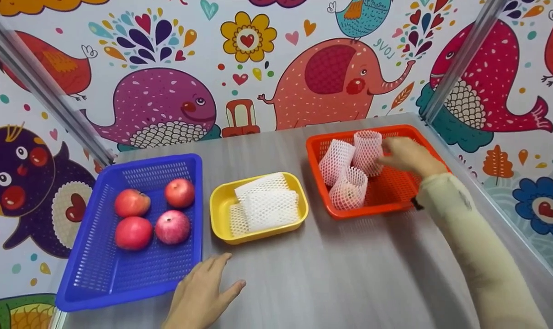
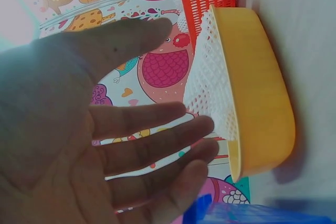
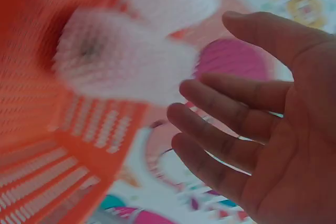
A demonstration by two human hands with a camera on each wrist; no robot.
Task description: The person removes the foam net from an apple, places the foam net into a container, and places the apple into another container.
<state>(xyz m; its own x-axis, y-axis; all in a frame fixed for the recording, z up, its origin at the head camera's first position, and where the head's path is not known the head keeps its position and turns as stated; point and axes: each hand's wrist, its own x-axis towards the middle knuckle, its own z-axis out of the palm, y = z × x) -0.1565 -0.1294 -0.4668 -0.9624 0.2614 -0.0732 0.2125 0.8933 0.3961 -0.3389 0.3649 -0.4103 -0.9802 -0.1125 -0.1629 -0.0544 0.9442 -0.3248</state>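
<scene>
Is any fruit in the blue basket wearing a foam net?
No, all four red fruits in the blue basket show bare skin.

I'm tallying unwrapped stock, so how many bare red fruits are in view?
4, all in the blue basket: far-left fruit, far-right fruit, near-left fruit and near-right fruit.

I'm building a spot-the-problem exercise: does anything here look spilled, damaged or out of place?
Nothing stands out. The bare red fruits sit inside the blue basket, the netted ones inside the red basket, none spilled. The white foam nets merely lie unevenly in the yellow tray.
</scene>
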